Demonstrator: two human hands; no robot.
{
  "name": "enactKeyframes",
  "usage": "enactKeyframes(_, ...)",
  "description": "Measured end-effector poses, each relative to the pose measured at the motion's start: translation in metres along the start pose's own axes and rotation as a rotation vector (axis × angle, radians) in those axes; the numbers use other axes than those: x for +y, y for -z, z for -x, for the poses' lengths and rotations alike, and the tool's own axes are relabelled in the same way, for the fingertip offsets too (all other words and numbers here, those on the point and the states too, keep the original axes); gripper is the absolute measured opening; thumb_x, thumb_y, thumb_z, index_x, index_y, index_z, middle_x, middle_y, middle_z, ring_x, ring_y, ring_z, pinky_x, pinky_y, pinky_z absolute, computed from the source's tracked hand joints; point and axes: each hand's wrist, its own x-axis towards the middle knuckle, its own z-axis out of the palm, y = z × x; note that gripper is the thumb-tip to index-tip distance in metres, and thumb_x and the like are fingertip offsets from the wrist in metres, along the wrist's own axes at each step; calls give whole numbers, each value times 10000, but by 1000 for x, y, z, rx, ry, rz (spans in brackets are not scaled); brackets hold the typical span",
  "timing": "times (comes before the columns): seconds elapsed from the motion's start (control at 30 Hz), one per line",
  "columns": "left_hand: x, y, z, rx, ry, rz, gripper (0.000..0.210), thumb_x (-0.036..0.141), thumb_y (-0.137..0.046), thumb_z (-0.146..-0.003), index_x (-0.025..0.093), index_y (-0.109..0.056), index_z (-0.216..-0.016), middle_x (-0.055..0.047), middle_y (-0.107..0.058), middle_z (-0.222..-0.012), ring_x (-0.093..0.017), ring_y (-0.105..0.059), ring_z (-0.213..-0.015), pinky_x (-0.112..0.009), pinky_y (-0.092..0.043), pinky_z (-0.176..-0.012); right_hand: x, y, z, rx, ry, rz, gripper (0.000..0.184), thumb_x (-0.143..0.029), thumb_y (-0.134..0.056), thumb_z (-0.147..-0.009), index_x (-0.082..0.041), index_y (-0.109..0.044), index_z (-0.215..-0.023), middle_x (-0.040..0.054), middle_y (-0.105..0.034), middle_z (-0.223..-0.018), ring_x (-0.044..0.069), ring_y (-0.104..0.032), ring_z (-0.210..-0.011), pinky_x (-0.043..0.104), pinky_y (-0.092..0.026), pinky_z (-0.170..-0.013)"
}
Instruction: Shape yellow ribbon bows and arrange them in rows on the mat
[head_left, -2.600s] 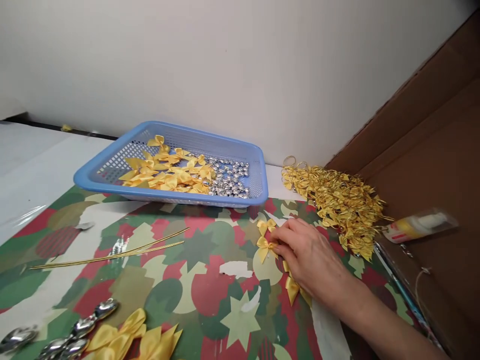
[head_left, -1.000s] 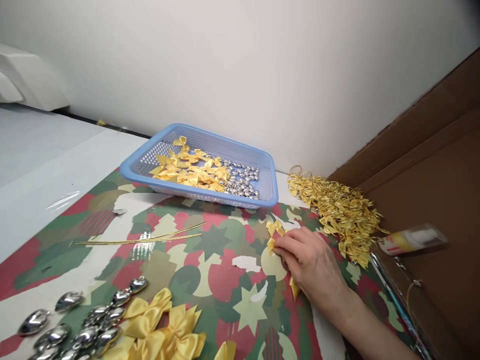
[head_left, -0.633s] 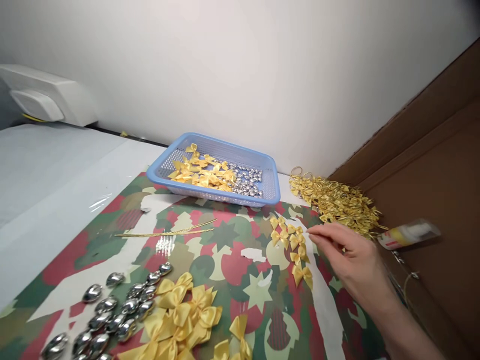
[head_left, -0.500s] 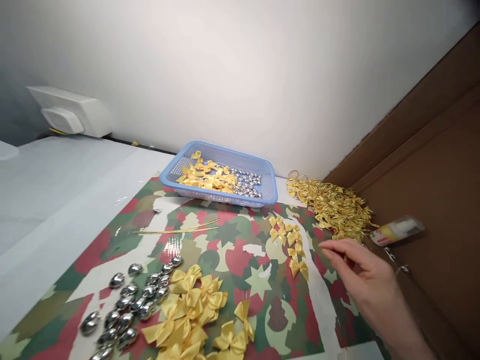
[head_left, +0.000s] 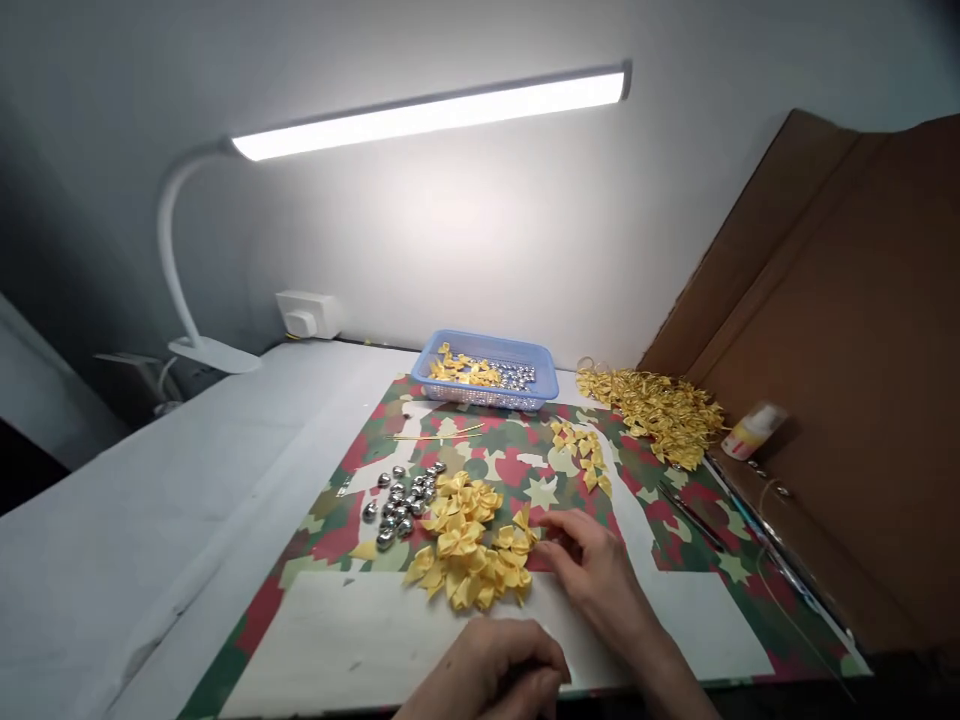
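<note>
My right hand [head_left: 594,568] reaches to the right edge of a pile of yellow satin bows [head_left: 457,540]. Its thumb and forefinger are apart, beside a single bow [head_left: 523,522] at the pile's edge; whether they touch it I cannot tell. My left hand [head_left: 499,665] is low in the view, just in front of the pile, fingers curled in; anything inside them is hidden. Silver jingle bells [head_left: 405,500] lie in a cluster left of the bows. Farther back on the patterned mat [head_left: 480,465] are thin gold ties [head_left: 439,434] and a small group of bows [head_left: 585,450].
A blue basket [head_left: 487,398] of bows and bells stands at the back. Right of it lies a heap of gold bows [head_left: 660,405] by a cardboard wall [head_left: 817,400], with a small bottle [head_left: 754,430] and tweezers [head_left: 691,517]. A lit lamp [head_left: 435,115] hangs above.
My right hand has moved from right of the small bow group to the large bow pile, its fingers parting. My left hand has come into view. The camera now shows more, including the lamp.
</note>
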Motion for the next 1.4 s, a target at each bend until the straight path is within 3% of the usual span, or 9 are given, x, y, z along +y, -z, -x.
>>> enactKeyframes(0.1, 3, -3, 0, 46, -52, -5, 218, 314, -568, -900, 137, -690, -861, -8, -621, -671, -134, -529, -563, -243, -414, -553, -5, -8, -2, 32, 34, 40, 214, -76, -596, -778, -208, -720, -892, 36, -682, -859, 215, -662, -783, 316, -529, -721)
enactKeyframes(0.23, 5, -2, 1, 55, -77, 7, 245, 353, -562, -904, 139, -668, -850, -2, -588, -671, -136, -517, -577, -239, -412, -564, -4, -18, -1, 122, 61, 79, 241, -82, -498, -840, -200, -694, -766, 53, -660, -797, 234, -656, -757, 342, -519, -697)
enactKeyframes(0.57, 8, 3, -3, 39, -58, 23, 363, 501, -590, -882, 145, -654, -850, 7, -574, -688, -126, -483, -577, -230, -386, -554, -1, -21, -5, 222, 32, 71, 229, -161, -434, -940, -193, -659, -959, 58, -712, -913, 203, -674, -829, 280, -518, -725)
enactKeyframes(0.67, 7, 3, -3, 36, -64, 32, 370, 507, -601, -878, 146, -662, -827, 8, -580, -684, -122, -479, -578, -226, -385, -554, -6, -26, -13, 250, -9, 87, 191, -198, -509, -907, -183, -660, -1023, 77, -722, -902, 225, -682, -797, 297, -510, -691)
enactKeyframes(0.83, 2, 2, -3, 65, -99, 62, 400, 543, -619, -855, 149, -672, -813, 15, -567, -640, -120, -467, -557, -231, -388, -539, -14, -28, -20, 307, -13, 65, 153, -89, -573, -799, -199, -648, -723, 44, -702, -760, 220, -670, -714, 282, -484, -632)
enactKeyframes(0.97, 4, 2, 7, 195, -109, 141, 420, 587, -635, -819, 170, -676, -845, 7, -601, -663, -123, -489, -525, -237, -394, -495, -25, -13, 1, 358, 59, -39, 146, -135, -519, -889, -197, -632, -820, 24, -681, -772, 176, -651, -699, 243, -494, -606)
enactKeyframes(1.13, 26, 2, 22, 452, -125, 231, 312, 504, -652, -849, 222, -672, -979, 21, -627, -748, -146, -552, -678, -234, -472, -634, -44, 1, 40, 310, 227, -135, 147, -162, -514, -920, -211, -629, -841, 27, -647, -831, 170, -628, -753, 249, -502, -645)
enactKeyframes(1.3, 45, -5, 25, 461, -108, 253, 297, 458, -686, -829, 170, -681, -760, 12, -604, -667, -157, -554, -645, -252, -473, -616, -56, -4, 58, 357, 365, -144, 208, -82, -521, -912, -237, -647, -971, 36, -682, -900, 176, -644, -806, 267, -519, -717)
enactKeyframes(1.4, 46, -7, 27, 446, -96, 273, 297, 430, -650, -864, 164, -675, -734, 19, -579, -645, -145, -521, -630, -244, -451, -615, -56, -8, 64, 348, 267, -231, 216, -133, -565, -900, -266, -629, -1057, 16, -705, -898, 179, -625, -744, 275, -514, -676)
